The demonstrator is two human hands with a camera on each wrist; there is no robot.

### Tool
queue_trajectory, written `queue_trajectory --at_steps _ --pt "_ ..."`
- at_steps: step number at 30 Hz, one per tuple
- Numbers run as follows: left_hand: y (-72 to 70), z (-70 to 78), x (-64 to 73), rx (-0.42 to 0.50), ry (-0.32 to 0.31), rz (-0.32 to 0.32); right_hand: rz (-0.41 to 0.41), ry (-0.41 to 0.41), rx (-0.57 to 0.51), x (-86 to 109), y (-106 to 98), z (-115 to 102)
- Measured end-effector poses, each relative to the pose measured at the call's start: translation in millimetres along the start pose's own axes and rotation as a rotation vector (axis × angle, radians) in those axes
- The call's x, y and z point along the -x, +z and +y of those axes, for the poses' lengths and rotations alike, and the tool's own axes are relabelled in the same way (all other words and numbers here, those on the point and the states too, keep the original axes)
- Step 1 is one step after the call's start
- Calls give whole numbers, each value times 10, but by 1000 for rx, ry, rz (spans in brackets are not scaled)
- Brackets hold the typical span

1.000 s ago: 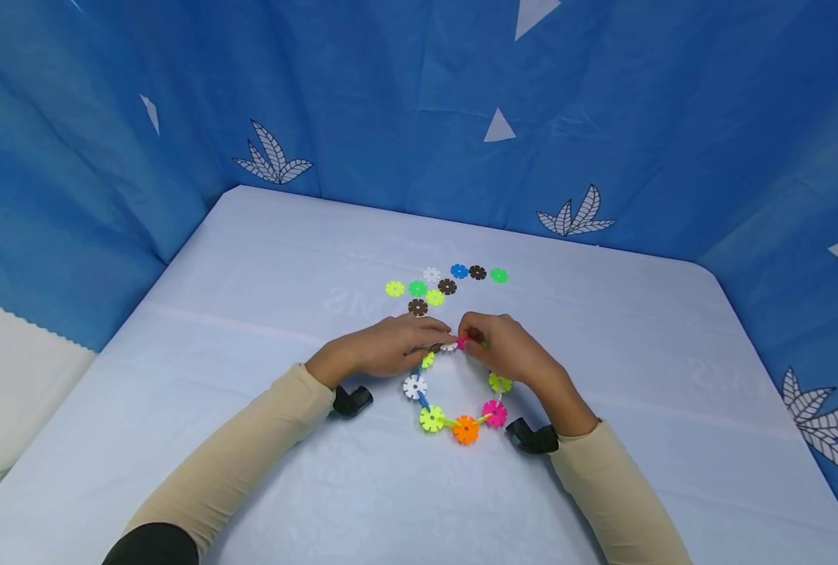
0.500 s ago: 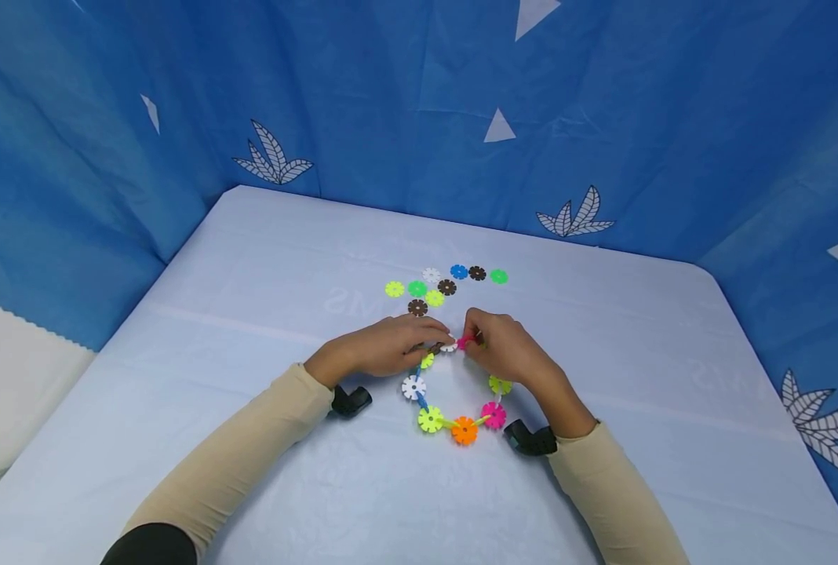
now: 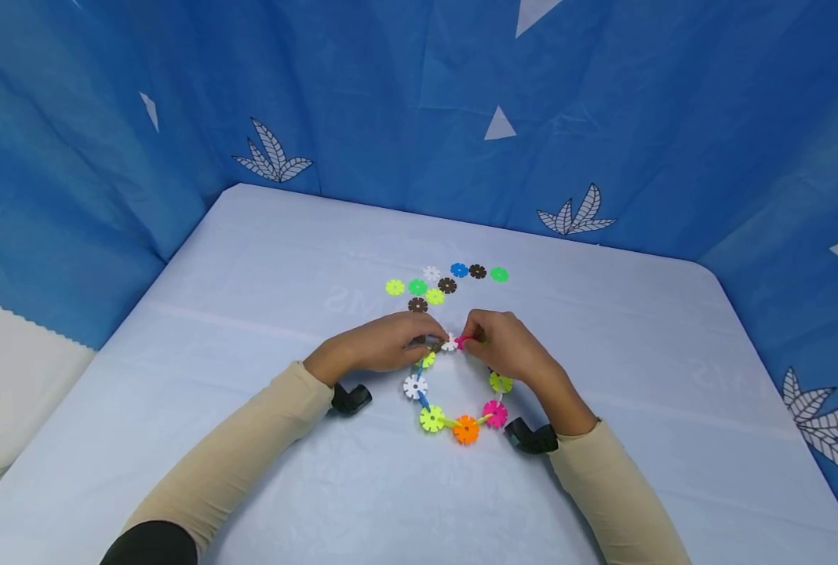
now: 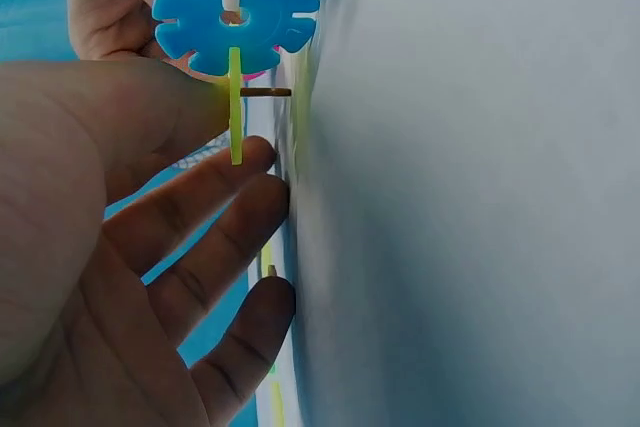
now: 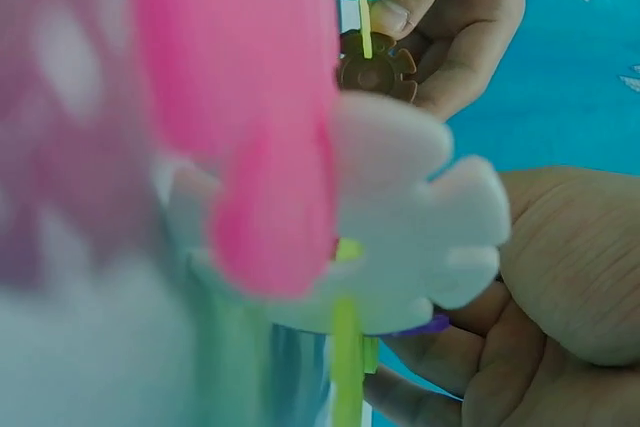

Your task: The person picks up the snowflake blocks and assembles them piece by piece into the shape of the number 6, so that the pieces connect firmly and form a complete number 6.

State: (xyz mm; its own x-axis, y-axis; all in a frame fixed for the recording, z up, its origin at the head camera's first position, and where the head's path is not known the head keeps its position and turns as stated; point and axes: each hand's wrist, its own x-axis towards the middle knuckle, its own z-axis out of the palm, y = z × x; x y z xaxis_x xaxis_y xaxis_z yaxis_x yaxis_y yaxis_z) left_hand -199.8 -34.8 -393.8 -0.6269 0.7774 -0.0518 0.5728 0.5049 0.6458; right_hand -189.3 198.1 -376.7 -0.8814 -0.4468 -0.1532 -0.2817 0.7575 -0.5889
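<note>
A ring of slotted plastic flower discs lies on the table, with an orange disc (image 3: 465, 430) at its near side. At the ring's far side my left hand (image 3: 394, 342) pinches a brown disc (image 5: 372, 77) between thumb and fingers. A white disc (image 3: 449, 343) sits just off its fingertips. My right hand (image 3: 505, 343) pinches a pink disc (image 3: 460, 343) beside the white one. Whether pink and white are joined cannot be seen. In the left wrist view, a blue disc (image 4: 190, 12) and an edge-on yellow disc (image 4: 236, 127) stand by my left thumb.
Beyond the hands lie several loose discs, among them a blue disc (image 3: 459, 270), a green disc (image 3: 500, 275) and a yellow disc (image 3: 395, 287). The white-covered table (image 3: 285, 259) meets a blue patterned curtain (image 3: 391, 102) at the back.
My left fingertips have drawn back a little, so more of the white disc shows. My right hand keeps its pinch on the pink disc and has barely shifted. The loose discs lie unchanged.
</note>
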Motion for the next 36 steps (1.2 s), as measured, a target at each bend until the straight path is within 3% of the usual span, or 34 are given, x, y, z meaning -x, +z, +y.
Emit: queue_trajectory --at_steps 11,17,23,27,30,36 --pt "-6 1 31 -8 46 36 54 10 -58 -6 69 -5" --pt "-6 2 38 8 39 40 67 8 -54 -12 72 -22" --pt "-11 17 32 24 30 35 -20 -12 -18 10 -59 49" --pt "-12 19 21 22 33 29 -104 95 -30 62 -198 198" --pt "-8 3 19 20 50 31 -181 143 -104 77 -256 318" --pt "-21 -4 24 24 52 36 -235 89 -265 29 -256 420"
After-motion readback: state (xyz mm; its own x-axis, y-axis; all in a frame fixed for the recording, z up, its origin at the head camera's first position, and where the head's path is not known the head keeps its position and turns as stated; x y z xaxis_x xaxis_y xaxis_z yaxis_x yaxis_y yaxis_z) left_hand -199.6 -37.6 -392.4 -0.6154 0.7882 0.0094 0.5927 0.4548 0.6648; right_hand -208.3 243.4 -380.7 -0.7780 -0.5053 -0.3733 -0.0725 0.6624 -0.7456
